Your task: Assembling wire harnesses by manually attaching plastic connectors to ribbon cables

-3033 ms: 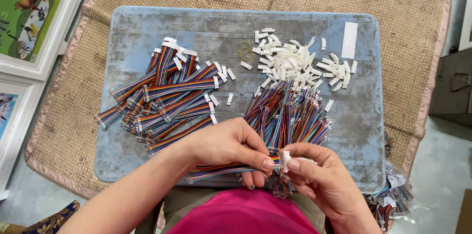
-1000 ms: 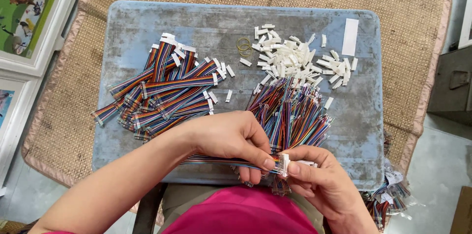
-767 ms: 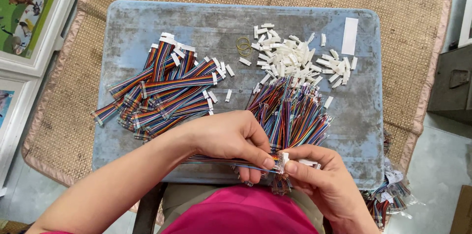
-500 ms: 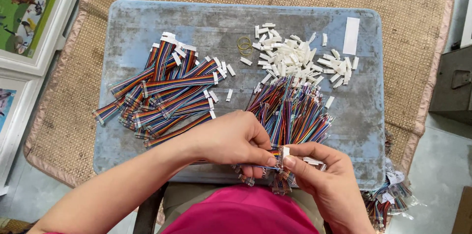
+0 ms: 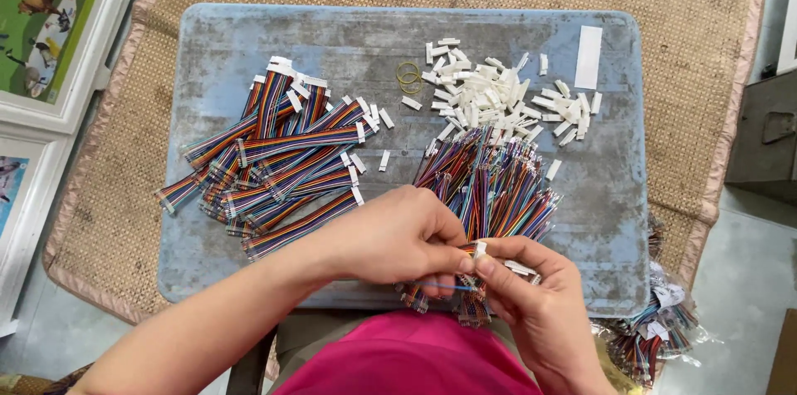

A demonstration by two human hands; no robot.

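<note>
Both hands are meeting at the near edge of the bench. The left hand is pinching the end of a coloured wire strip between thumb and fingers, grip closed on it. The right hand is holding a small white plug at its fingertips, closed on it, pressing it against the strip's end; whether the plug is fully seated I cannot tell.

Done so far, by my reading: a pile of strips with white plugs is lying toward the left edge.

Left to do: a loose fan of bare strips is sitting in the middle, just beyond the hands, and a heap of loose white plugs is waiting near the far right corner. Roughly half seems finished.
</note>
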